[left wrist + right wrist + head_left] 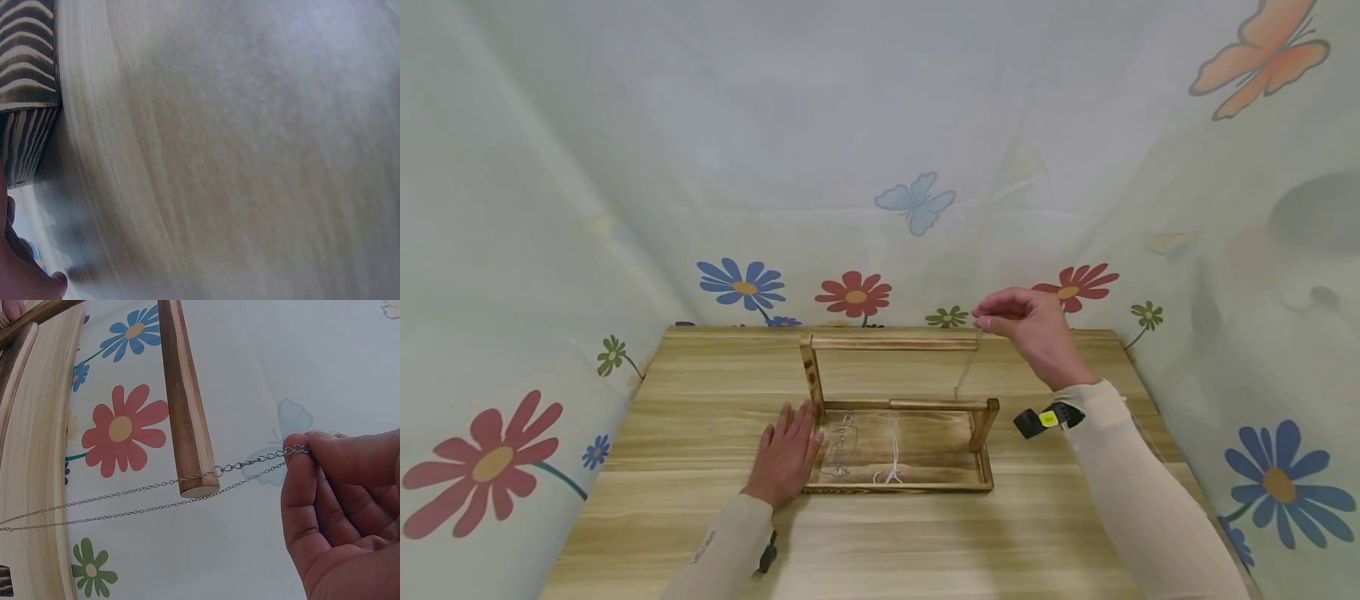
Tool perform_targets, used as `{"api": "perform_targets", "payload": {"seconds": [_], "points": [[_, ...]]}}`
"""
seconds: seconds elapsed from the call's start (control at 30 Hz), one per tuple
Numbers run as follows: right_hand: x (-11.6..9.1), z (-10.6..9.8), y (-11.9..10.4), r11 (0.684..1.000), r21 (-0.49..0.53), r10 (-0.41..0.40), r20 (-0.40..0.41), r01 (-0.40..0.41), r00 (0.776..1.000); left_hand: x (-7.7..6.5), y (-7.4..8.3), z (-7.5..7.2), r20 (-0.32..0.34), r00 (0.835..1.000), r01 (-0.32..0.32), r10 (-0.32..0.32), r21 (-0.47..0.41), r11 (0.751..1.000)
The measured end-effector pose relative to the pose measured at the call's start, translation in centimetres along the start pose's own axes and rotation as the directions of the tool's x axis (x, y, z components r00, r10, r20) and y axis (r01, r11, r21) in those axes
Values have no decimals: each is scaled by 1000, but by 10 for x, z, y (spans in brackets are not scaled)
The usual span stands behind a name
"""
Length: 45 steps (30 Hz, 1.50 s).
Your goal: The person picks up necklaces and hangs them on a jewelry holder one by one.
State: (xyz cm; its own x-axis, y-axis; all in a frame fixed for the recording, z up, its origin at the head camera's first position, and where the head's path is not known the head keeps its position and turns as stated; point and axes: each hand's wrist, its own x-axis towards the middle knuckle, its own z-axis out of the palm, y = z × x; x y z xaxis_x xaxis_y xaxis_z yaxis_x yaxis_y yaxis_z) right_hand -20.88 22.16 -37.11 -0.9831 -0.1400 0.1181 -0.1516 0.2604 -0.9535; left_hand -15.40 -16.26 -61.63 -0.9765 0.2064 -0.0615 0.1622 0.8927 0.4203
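Observation:
My right hand [1033, 333] pinches the end of a thin silver chain necklace [269, 455] between thumb and fingertips, in the air by the free right end of the stand's upper bar [895, 343]. From the fingers the chain hangs in two strands, one passing in front of the bar's end in the right wrist view. My left hand [782, 458] lies with its fingers extended against the left side of the brown wooden jewelry stand [928, 450]. Within the stand's base tray are a tangled silver necklace [842, 446] and a white cord-like necklace [893, 442].
A lower bar [925, 405] crosses the stand, held on the right by a short post [981, 429]. The stand sits on a wood-grain table [700, 400]. A flower-and-butterfly printed sheet [850, 125] encloses the table's back and sides.

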Motion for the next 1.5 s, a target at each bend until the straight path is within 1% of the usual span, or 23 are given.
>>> {"api": "perform_targets", "payload": {"seconds": [0.13,0.37,0.63,0.87,1.03,1.23,1.5], "points": [[1,2,-1,1000,-24,7,-1,-7,1000,0,0,1,-17,1000,-9,9,2,1000],[4,5,-2,1000,-17,9,-2,-9,1000,2,-3,4,-21,1000,-15,15,10,1000],[7,9,-2,1000,1,5,9,-5,1000,2,-4,5,-47,998,-29,28,-16,999],[7,13,-6,1000,3,-5,20,5,1000,1,-1,1,-21,1000,-10,11,5,1000],[8,15,-8,1000,-17,-8,22,8,1000,1,-2,2,-32,999,-14,15,20,1000],[10,19,-9,1000,-27,3,37,-2,999,2,-3,2,-39,999,-15,15,15,1000],[11,24,-10,999,-35,-5,52,7,999,2,-3,2,-23,1000,-11,12,3,1000]]}}
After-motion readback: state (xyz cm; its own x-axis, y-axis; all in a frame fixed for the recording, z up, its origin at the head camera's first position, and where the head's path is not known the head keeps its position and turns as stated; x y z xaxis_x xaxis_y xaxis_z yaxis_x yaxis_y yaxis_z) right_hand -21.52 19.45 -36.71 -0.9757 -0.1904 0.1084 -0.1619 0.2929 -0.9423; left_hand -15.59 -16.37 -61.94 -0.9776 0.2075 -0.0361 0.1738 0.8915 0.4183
